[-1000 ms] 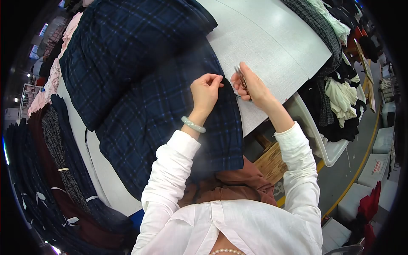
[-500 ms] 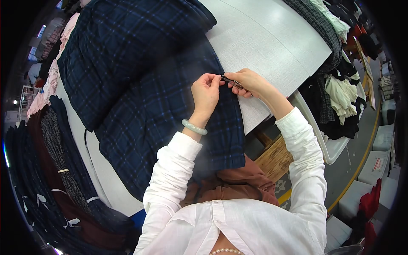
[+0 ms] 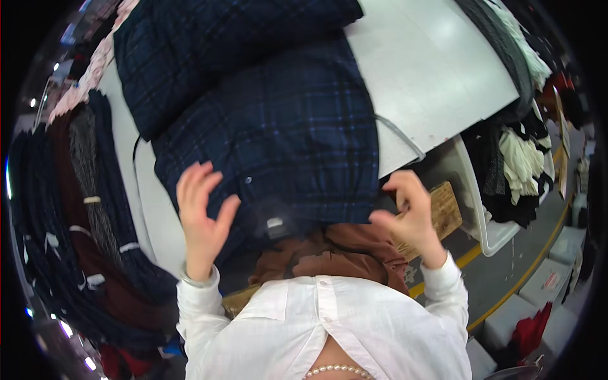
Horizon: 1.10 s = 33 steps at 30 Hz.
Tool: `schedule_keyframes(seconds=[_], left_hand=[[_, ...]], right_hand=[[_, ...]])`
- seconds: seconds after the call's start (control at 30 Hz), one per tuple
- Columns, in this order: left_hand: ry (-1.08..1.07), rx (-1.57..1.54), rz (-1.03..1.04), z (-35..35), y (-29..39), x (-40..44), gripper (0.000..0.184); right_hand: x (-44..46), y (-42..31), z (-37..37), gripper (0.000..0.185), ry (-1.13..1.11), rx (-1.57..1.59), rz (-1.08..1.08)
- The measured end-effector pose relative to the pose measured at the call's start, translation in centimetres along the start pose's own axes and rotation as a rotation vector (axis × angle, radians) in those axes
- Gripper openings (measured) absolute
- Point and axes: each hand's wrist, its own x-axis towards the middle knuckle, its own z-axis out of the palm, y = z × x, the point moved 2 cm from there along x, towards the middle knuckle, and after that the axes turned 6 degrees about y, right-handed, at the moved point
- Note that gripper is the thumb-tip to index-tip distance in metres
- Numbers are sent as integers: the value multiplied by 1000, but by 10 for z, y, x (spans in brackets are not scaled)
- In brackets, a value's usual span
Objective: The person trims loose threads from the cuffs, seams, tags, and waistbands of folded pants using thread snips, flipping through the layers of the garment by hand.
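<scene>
My left hand (image 3: 206, 215) is held over the lower left part of a dark blue plaid garment (image 3: 291, 126), its fingers spread and nothing in them. My right hand (image 3: 415, 215) is beside the garment's lower right edge, its thumb apart and its fingers curled round a small dark thing too blurred to name. The garment lies spread on the white table (image 3: 437, 69), with a thicker fold of the same plaid cloth (image 3: 234, 38) across its upper part. Neither hand seems to grip the cloth.
Tied bundles of dark garments (image 3: 63, 215) hang at the left. A grey cord (image 3: 402, 136) lies near the table's right corner. A white bin (image 3: 475, 209) with black and cream clothes (image 3: 520, 161) stands at the right, beside boxes (image 3: 546, 278) on the floor.
My hands have parted and come down toward my body, the left one opening. The cutting tool seen earlier in my right hand is no longer clear. The view has shifted.
</scene>
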Motion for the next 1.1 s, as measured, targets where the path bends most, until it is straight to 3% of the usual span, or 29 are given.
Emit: schedule_keyframes(seconds=[0.03,0.1,0.23,0.27,0.37,0.4,0.43,0.47,0.5,0.53,0.57,0.63,0.73,0.83,0.87,0.97,1.0,1.1], left_hand=[[-89,37,-55,-3,-9,-34,51],[-187,131,-191,-5,-18,-97,66],[-80,203,-388,-14,-46,-181,63],[-44,321,-395,-23,-45,-189,54],[63,-23,-698,-31,-65,-214,40],[140,-60,-591,-32,-70,-213,24],[193,-145,-620,-31,-77,-211,20],[247,-231,-642,-28,-83,-207,17],[300,-319,-660,-25,-89,-200,14],[357,-636,-990,-21,-95,-194,17],[474,-1001,-1013,-14,-100,-182,20],[682,-1746,-983,4,-108,-153,26],[648,-2196,-680,44,-119,-115,31],[641,-2256,-738,60,-156,-98,27],[758,-2157,-852,63,-168,-97,24],[833,-2151,-880,58,-162,-100,22],[694,-2034,-728,55,-162,-99,19],[601,-2058,-906,62,-156,-105,18]], right_hand=[[-12,-10,13,45,-4,-73,-119],[-40,-8,32,51,-57,-346,23],[-46,10,41,45,-75,-200,95],[-44,10,43,43,-90,-191,78],[-29,2,45,27,-82,-114,11],[-25,7,44,22,-78,-110,19],[-22,11,42,18,-69,-109,31],[-15,19,41,9,-29,-58,183],[-5,38,34,15,-66,203,629],[11,60,29,18,-159,675,677],[28,73,29,21,-253,1148,702],[65,34,56,24,233,1093,895],[111,40,74,25,98,1263,818],[142,67,82,28,62,1322,735],[138,68,80,27,73,1283,716],[125,51,77,26,86,1204,695],[119,55,77,26,95,1207,714],[117,59,71,25,70,1000,597]])
